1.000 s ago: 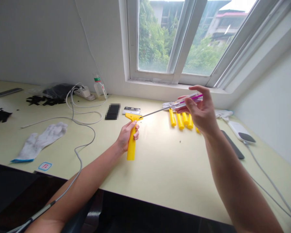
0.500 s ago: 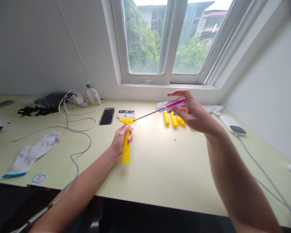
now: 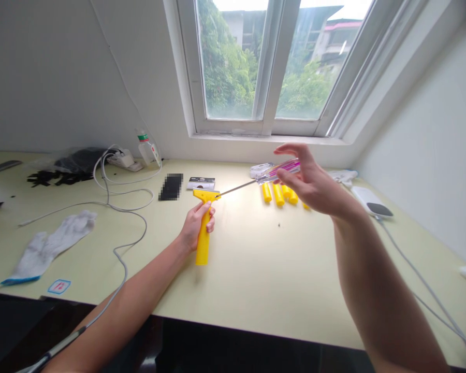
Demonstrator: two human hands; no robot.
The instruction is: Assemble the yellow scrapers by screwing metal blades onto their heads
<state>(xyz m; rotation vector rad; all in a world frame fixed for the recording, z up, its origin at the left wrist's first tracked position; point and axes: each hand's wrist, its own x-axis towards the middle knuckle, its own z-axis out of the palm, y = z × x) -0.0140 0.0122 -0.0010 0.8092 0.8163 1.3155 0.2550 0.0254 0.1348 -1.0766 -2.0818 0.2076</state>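
My left hand (image 3: 198, 224) is closed round the handle of a yellow scraper (image 3: 203, 248), whose wide head points away from me with a metal edge along its top. In my right hand (image 3: 308, 178) is a screwdriver (image 3: 281, 169) with a clear and magenta handle, held between thumb and fingers. Its long shaft slants down to the left, and the tip meets the right side of the scraper's head. Whether a screw sits under the tip is too small to tell. A tiny metal piece (image 3: 278, 225) lies on the table to the right of the scraper.
Several yellow handles (image 3: 278, 196) lie behind, near my right hand. A printed card pack (image 3: 201, 183) and a black pixelated item (image 3: 171, 187) are beyond the scraper. To the left are a white glove (image 3: 56, 243), looping cables, a power strip (image 3: 126, 161) and a bottle (image 3: 149, 150). A white device (image 3: 372, 201) stands right.
The scraper and my left hand have shifted slightly right and toward me. My right hand has moved a little right with the screwdriver, its tip still at the scraper's head.
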